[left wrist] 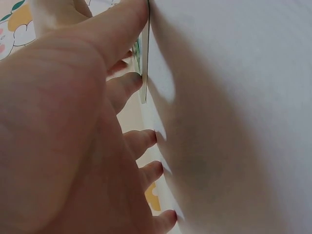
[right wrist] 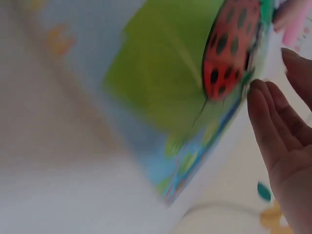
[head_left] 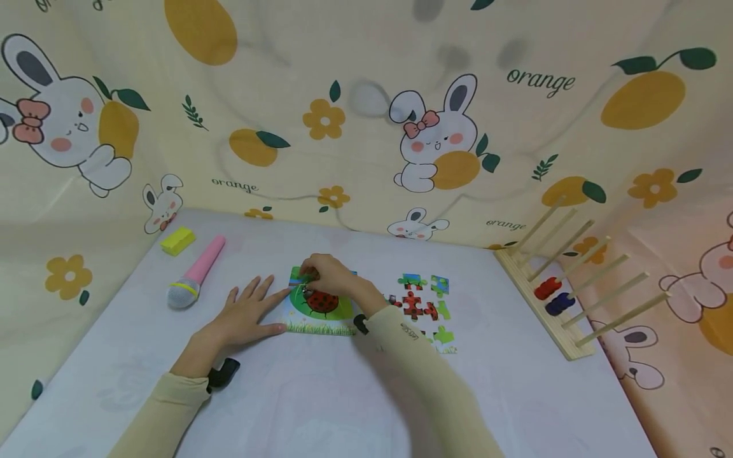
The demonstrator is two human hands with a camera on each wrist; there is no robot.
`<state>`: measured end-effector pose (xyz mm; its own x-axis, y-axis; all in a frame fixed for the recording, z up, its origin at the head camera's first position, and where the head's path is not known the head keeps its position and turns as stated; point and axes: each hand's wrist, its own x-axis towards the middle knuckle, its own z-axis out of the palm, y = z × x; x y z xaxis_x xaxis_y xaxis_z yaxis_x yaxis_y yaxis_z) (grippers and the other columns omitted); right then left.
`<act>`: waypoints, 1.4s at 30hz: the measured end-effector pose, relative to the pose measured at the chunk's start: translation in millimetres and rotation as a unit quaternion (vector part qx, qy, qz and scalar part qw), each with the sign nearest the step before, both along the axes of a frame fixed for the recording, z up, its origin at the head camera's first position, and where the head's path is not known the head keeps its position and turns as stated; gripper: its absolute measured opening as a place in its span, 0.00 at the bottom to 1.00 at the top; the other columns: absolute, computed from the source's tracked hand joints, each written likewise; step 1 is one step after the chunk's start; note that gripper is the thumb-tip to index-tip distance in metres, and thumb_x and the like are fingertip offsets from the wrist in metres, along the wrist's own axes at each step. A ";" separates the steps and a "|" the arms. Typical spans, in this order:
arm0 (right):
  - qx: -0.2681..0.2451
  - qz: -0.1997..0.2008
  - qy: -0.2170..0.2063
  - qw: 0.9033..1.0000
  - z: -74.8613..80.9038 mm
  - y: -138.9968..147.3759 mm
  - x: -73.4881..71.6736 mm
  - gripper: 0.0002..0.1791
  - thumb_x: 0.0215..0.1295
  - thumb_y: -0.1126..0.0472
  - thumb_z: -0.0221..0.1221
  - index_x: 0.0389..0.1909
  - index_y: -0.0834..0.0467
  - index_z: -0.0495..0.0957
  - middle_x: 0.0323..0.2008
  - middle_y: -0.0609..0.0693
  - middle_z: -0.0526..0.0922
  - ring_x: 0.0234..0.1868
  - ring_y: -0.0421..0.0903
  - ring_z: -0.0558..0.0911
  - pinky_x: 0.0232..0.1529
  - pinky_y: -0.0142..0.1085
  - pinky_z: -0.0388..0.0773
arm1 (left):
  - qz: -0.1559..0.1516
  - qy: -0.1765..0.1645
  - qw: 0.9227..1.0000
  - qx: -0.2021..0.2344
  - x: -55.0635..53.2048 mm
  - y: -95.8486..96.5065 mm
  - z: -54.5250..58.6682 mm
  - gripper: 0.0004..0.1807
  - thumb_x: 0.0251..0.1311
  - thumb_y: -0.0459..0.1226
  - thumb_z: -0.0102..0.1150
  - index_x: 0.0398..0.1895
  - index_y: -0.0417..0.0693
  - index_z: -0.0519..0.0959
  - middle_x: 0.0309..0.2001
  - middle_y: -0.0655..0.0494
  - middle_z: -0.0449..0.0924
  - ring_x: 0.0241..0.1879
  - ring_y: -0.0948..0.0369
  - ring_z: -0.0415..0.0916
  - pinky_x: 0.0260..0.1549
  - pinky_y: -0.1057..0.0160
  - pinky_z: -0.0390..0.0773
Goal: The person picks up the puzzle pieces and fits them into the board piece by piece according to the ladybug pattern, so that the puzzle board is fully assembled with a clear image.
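A ladybug jigsaw puzzle board (head_left: 321, 323) lies flat on the white table. My left hand (head_left: 243, 315) rests palm down at its left side with fingers spread; in the left wrist view, the thumb and index finger (left wrist: 127, 87) meet the board's edge. Over the board's upper left, my right hand (head_left: 332, 277) pinches a small dark green puzzle piece (head_left: 312, 273), mostly hidden by the fingers. In the right wrist view, the right fingertips (right wrist: 258, 90) are right at the board's edge, beside the printed ladybug (right wrist: 229, 53). Several loose puzzle pieces (head_left: 412, 305) lie right of the board.
A pink toy microphone (head_left: 197, 270) and a yellow block (head_left: 178, 242) lie at the back left. On the right stands a wooden peg rack (head_left: 538, 312) with red beads (head_left: 548, 288) and dark blue beads (head_left: 560, 304). Printed cloth (head_left: 355, 140) hangs behind the table.
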<state>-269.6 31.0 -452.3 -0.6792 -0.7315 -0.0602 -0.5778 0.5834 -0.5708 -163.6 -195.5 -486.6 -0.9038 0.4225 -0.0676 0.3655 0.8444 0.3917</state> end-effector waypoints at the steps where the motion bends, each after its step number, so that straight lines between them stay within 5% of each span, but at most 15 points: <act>1: -0.018 -0.003 -0.009 1.000 0.3 7.0 -0.8 0.17 0.64 0.69 0.65 0.53 0.64 0.80 0.49 0.55 0.81 0.50 0.49 0.80 0.53 0.34 0.77 | 0.000 0.000 1.000 -0.001 0.0 0.3 -0.2 0.43 0.62 0.60 0.59 0.77 0.55 0.61 0.77 0.34 0.47 0.74 0.32 0.40 0.62 0.22 0.41; 8: -0.049 -0.075 -0.012 0.996 -0.6 84.9 -11.7 0.17 0.62 0.71 0.65 0.52 0.66 0.80 0.50 0.58 0.82 0.54 0.55 0.79 0.57 0.47 0.75 | -0.001 0.000 1.000 -0.002 2.3 1.1 0.2 0.43 0.63 0.60 0.59 0.77 0.54 0.61 0.77 0.34 0.47 0.74 0.32 0.40 0.63 0.23 0.40; 12: 0.025 -0.117 -0.001 0.993 -0.4 132.6 -15.6 0.18 0.61 0.68 0.67 0.52 0.65 0.81 0.51 0.58 0.81 0.54 0.56 0.78 0.56 0.51 0.75 | 0.001 0.002 1.000 0.005 4.1 0.2 -1.4 0.43 0.62 0.59 0.60 0.77 0.54 0.61 0.77 0.34 0.47 0.74 0.32 0.40 0.62 0.23 0.40; 18: 0.115 -0.121 0.034 0.985 0.5 177.4 -12.1 0.23 0.59 0.64 0.70 0.55 0.63 0.78 0.50 0.60 0.78 0.54 0.60 0.75 0.53 0.59 0.71 | 0.005 0.005 1.000 0.006 5.9 -2.0 -6.2 0.44 0.61 0.63 0.58 0.77 0.55 0.61 0.77 0.33 0.47 0.74 0.31 0.40 0.62 0.23 0.40; 30: 0.109 -0.147 0.020 0.983 -2.3 204.2 -9.0 0.22 0.58 0.67 0.66 0.56 0.61 0.78 0.48 0.57 0.78 0.52 0.58 0.76 0.55 0.64 0.67 | 0.015 0.000 1.000 -0.003 2.5 0.0 -4.8 0.44 0.62 0.63 0.58 0.77 0.56 0.60 0.77 0.35 0.46 0.75 0.32 0.39 0.63 0.23 0.39; 42: 0.113 -0.150 0.027 0.982 -5.4 206.5 -11.5 0.22 0.57 0.72 0.63 0.54 0.60 0.79 0.46 0.56 0.76 0.50 0.57 0.74 0.54 0.59 0.68 | 0.011 0.004 1.000 0.002 0.6 1.3 -3.2 0.43 0.62 0.61 0.60 0.77 0.55 0.61 0.77 0.35 0.47 0.74 0.32 0.40 0.63 0.23 0.40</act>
